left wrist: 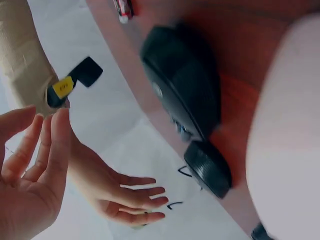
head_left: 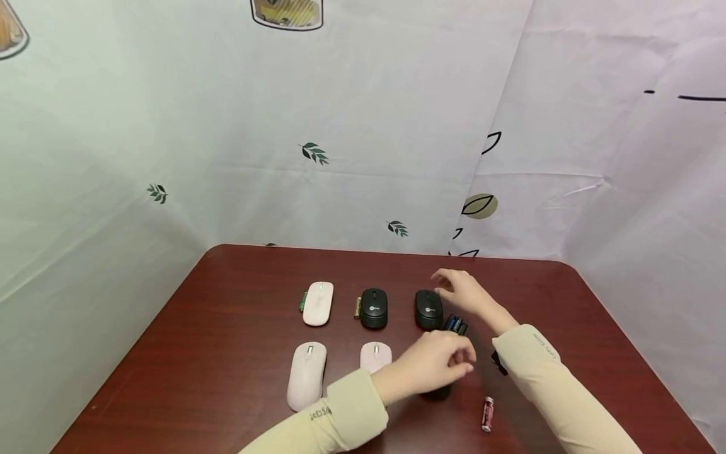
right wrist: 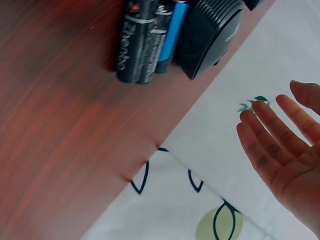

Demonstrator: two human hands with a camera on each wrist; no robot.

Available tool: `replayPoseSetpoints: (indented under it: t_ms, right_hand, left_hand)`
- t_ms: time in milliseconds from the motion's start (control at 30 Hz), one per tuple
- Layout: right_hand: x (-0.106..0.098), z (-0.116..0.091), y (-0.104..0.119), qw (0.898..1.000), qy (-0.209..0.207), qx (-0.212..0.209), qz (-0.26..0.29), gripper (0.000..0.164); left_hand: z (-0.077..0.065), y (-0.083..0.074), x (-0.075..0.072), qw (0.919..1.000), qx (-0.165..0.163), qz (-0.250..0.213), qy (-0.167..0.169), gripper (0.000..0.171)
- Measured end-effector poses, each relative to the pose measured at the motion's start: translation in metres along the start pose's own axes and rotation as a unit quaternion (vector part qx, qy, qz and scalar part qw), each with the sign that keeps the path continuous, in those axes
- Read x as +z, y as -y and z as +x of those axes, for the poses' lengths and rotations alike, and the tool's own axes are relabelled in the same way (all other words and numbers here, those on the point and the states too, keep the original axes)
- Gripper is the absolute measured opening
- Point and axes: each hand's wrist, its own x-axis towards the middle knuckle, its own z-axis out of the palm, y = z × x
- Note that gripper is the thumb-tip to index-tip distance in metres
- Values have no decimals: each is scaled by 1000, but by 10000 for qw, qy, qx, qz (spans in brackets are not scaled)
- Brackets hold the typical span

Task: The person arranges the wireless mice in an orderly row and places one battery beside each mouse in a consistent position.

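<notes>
Left hand [head_left: 432, 360] hovers, right hand [head_left: 462, 294] nearer the far table edge [head_left: 363, 254].

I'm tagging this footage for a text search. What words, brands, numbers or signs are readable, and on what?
Nothing reads with certainty.
Black battery: sideways lettering, perhaps "henbo", blurred.
Yellow label on the dark device at the right sleeve: too small.
Two far black mice: pale marks, too small.
Red battery: too small.
Left sleeve and right sleeve: dark lettering, too blurred.

Leaf-printed white cloth [head_left: 368, 94] hangs behind the reddish-brown table [head_left: 227, 359]; one cropped print [head_left: 287, 12] is possibly a jar.
</notes>
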Motion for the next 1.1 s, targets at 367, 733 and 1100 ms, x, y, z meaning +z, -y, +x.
replayPoseSetpoints:
  t_ms: [367, 733, 1100]
  right_hand:
    - [-5, -17, -24, 9991, -241, 134, -316, 24]
    - [-8, -36, -47, 9970, -354, 550, -407, 24]
    - [-13, -42, -54, 9949, -434, 728, -540, 22]
  left_hand:
    - [-6, -26, 41, 9809, 1107, 1527, 477, 10]
    - [2, -29, 65, 9506, 461, 1212, 2821, 50]
    - [4, -43, 78, 9615, 155, 1221, 2458, 23]
